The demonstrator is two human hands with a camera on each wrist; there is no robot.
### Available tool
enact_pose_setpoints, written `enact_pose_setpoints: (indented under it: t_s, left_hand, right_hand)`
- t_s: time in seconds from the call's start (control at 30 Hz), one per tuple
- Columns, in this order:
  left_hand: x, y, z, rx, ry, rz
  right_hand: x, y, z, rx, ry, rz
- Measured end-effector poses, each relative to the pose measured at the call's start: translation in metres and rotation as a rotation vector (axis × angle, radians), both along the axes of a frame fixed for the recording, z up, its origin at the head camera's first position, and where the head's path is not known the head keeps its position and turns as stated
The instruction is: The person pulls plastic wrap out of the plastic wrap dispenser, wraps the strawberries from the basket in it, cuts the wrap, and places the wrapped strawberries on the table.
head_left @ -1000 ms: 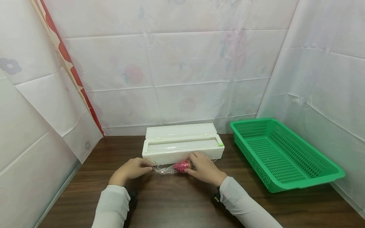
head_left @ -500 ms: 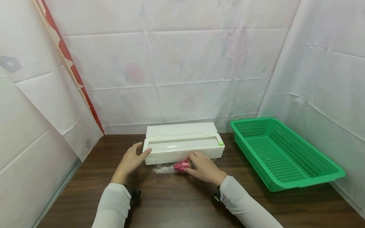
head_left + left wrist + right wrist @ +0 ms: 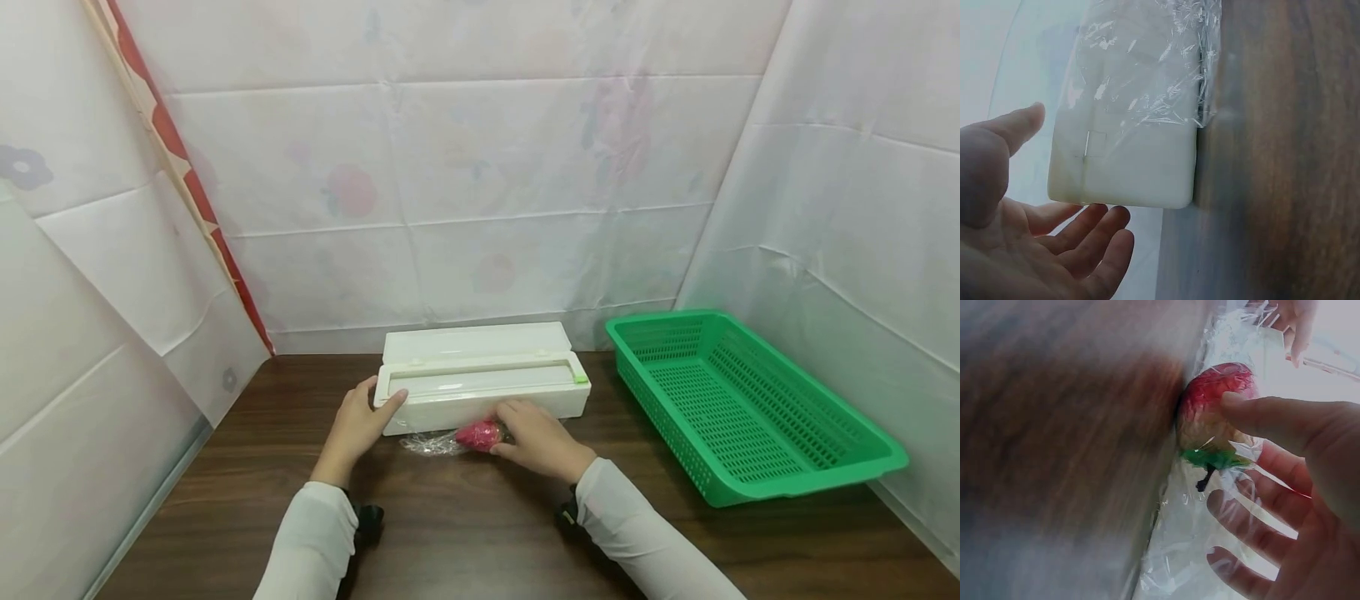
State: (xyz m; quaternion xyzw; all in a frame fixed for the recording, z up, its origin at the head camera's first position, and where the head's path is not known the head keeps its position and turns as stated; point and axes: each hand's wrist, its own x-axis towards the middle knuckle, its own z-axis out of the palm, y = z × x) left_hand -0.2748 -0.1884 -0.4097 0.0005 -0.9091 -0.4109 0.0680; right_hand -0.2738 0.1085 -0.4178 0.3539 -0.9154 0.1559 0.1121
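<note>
A long white cling film dispenser (image 3: pixel 450 408) lies with its lid raised, and clear cling film (image 3: pixel 431 443) trails from its front onto the table. In front of it, a red and yellowish fruit (image 3: pixel 1213 406) with green leaves and a dark stem sits wrapped in that film. My right hand (image 3: pixel 536 437) holds the fruit, thumb on its near side and index finger behind. At the dispenser's left end is my left hand (image 3: pixel 362 427), thumb extended over the top front edge. Its loosely bent fingers (image 3: pixel 1094 234) lie right at the dispenser's end in the left wrist view.
A green plastic basket (image 3: pixel 667 417) with slotted sides stands at the right on the dark wooden table (image 3: pixel 465 533). White printed sheets (image 3: pixel 480 167) hang behind the table and along both sides. A small bright green piece (image 3: pixel 581 379) sits at the dispenser's right end.
My left hand has let go of the film's left end and moved up to the dispenser's left corner, then slightly right. My right hand has stayed on the fruit.
</note>
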Motion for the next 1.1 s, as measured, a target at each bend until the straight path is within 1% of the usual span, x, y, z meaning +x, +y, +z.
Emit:
enact_pose_setpoints:
  t_s: [0.2, 0.43, 0.7, 0.9, 1.1]
  left_hand:
    - [-0.002, -0.002, -0.005, 0.020, -0.008, -0.008]
    - [-0.004, -0.009, -0.011, 0.109, -0.014, -0.038]
    - [-0.004, -0.012, -0.011, 0.129, -0.026, -0.051]
    - [-0.004, -0.012, -0.012, 0.132, -0.008, -0.059]
    - [-0.004, -0.012, -0.011, 0.132, -0.012, -0.067]
  right_hand:
    - [0.000, 0.001, 0.001, -0.011, -0.005, 0.011]
    - [0.001, 0.000, 0.001, -0.058, -0.052, -0.020]
    - [0.003, 0.000, 0.003, -0.080, -0.029, -0.011]
    - [0.005, 0.001, 0.004, -0.114, -0.033, 0.003]
    - [0.005, 0.002, 0.004, -0.138, -0.038, 0.028]
